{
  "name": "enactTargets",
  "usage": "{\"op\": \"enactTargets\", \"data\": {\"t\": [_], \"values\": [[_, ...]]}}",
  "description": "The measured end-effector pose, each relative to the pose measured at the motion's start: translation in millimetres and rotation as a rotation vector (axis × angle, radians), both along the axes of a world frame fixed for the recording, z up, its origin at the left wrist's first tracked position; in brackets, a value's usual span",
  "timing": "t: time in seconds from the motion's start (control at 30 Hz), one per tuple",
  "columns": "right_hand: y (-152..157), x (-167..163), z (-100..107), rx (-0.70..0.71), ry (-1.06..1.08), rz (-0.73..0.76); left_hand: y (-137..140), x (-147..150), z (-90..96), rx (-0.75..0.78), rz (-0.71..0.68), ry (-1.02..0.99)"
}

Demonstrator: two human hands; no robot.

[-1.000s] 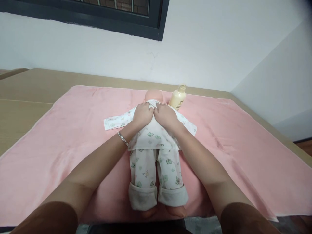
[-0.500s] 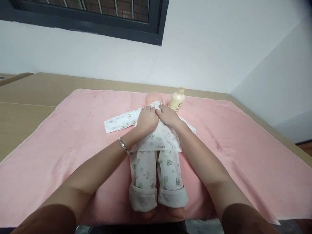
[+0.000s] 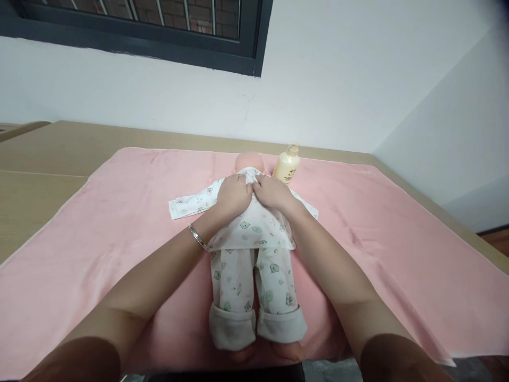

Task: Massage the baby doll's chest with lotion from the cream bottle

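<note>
Pink blanket (image 3: 139,212) under the doll (image 3: 249,161), rolled-cuff pants (image 3: 234,278) nearest me, then the shirt (image 3: 254,228) with my left hand (image 3: 234,194) and right hand (image 3: 273,191) on top, fingers curled, can't tell if they're pinching cloth. 1 bottle (image 3: 286,164) just beyond my right.

- Blanket (image 3: 135,196) lies on the table (image 3: 43,151).
- Doll (image 3: 256,231) lies on the blanket, head (image 3: 248,161) far, feet (image 3: 289,350) near.
- Bottle (image 3: 286,166) stands right of the head.
- Window (image 3: 199,52) sits far left, beyond the table.
</note>
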State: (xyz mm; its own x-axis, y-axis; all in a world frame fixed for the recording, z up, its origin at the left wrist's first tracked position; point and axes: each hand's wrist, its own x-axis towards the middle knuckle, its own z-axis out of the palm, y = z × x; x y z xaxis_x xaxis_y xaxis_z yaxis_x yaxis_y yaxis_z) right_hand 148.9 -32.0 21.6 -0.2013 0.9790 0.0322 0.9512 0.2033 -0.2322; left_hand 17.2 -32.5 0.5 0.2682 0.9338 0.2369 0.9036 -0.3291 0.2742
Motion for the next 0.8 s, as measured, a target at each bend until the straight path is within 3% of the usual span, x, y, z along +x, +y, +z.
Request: {"op": "enactTargets", "data": {"t": [0.13,0.27,0.4,0.5,0.67,0.8], "values": [[15,4,-8,0.033,-0.003,-0.042,-12,8,2.7,0.061,-0.001,0.076],[-3,-10,-5,0.056,-0.086,-0.092,4,-3,1.6,-0.023,-0.029,-0.048],[-28,-25,2,0.091,-0.163,0.046,20,-16,0.0,-0.095,-0.005,-0.163],[-23,-22,1,0.119,-0.122,0.087,8,-11,1.8,-0.063,0.037,-0.075],[6,-5,-9,0.049,0.052,-0.078,-25,7,9.0,0.004,0.059,0.148],[-6,-11,-6,0.068,-0.006,-0.08,-8,-3,8.0,-0.016,-0.005,0.102]]}}
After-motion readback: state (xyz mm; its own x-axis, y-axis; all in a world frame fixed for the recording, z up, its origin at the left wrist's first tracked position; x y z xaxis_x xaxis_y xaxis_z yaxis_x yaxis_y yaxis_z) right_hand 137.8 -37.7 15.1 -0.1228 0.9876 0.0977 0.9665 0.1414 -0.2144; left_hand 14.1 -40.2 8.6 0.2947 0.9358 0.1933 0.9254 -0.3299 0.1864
